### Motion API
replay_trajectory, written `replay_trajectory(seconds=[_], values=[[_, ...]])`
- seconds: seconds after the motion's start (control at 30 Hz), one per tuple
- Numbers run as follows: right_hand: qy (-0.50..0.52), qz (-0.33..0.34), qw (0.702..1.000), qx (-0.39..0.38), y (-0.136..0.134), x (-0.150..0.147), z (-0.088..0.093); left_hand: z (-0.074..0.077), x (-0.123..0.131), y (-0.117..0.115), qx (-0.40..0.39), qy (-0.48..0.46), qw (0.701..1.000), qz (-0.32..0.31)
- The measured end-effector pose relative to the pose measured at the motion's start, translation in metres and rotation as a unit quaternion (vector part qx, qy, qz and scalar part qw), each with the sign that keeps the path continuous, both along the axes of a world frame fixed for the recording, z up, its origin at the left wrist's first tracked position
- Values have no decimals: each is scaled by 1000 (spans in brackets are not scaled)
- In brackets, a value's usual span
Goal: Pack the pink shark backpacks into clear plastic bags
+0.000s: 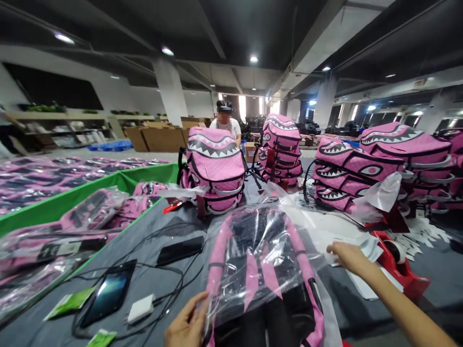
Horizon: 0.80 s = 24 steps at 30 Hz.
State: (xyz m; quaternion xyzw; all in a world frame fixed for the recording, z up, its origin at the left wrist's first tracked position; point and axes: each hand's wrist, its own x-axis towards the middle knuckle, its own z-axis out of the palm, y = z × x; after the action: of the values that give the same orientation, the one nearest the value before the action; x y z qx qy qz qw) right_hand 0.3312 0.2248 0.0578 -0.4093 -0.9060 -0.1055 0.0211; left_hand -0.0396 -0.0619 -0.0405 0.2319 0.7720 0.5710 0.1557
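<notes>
A pink and black backpack (pixel 253 279) lies straps up in front of me, inside a clear plastic bag (pixel 231 301). At its lower left edge is my left hand (pixel 188 322), fingers curled on the plastic. My right hand (pixel 346 258) is closed to the right of the backpack, over white papers (pixel 365 284) and the plastic's edge. What lies between its fingertips is too unclear to name. A red tape dispenser (pixel 405 270) stands just right of that hand.
Stacked pink shark-mouth backpacks (pixel 217 166) line the table's far side, with another pile (pixel 358 171) at right. Phones (pixel 110 291), cables and a white adapter (pixel 141 308) lie left. A green-edged bin (pixel 126 180) holds wrapped backpacks. Opposite me is a person (pixel 233 126).
</notes>
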Motion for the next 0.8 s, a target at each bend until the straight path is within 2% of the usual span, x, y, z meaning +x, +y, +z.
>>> replay_trajectory(seconds=[0.03,0.1,0.2,0.23,0.3,0.4,0.5,0.57,0.63,0.7,0.73,0.77,0.8], values=[[0,12,1000,-18,-15,6,-3,1,5,-1,-4,26,1000,-15],[72,71,995,-16,-57,-2,-5,12,16,0,3,101,995,-18],[200,165,964,-51,-123,-54,-12,37,32,7,40,215,976,-16],[222,185,956,-59,-138,-76,-17,44,36,8,53,242,969,-18],[256,170,951,-27,-148,-111,-31,54,41,7,72,285,956,-11],[270,110,954,70,-127,-128,-50,60,42,-4,81,343,936,23],[251,62,957,129,-93,-102,-60,54,34,-14,72,391,915,71],[234,24,964,126,-77,-72,-65,44,25,-17,56,404,908,93],[247,-26,965,84,-67,-43,-72,31,14,-16,37,385,916,104],[315,-84,945,-9,-59,-19,-78,18,-1,-10,8,326,939,110],[370,-113,919,-80,-54,-12,-79,13,-10,-5,-9,283,953,108],[432,-135,876,-167,-47,-8,-79,11,-18,3,-29,235,966,100],[491,-144,818,-261,-38,-8,-77,11,-28,13,-44,184,978,85]])
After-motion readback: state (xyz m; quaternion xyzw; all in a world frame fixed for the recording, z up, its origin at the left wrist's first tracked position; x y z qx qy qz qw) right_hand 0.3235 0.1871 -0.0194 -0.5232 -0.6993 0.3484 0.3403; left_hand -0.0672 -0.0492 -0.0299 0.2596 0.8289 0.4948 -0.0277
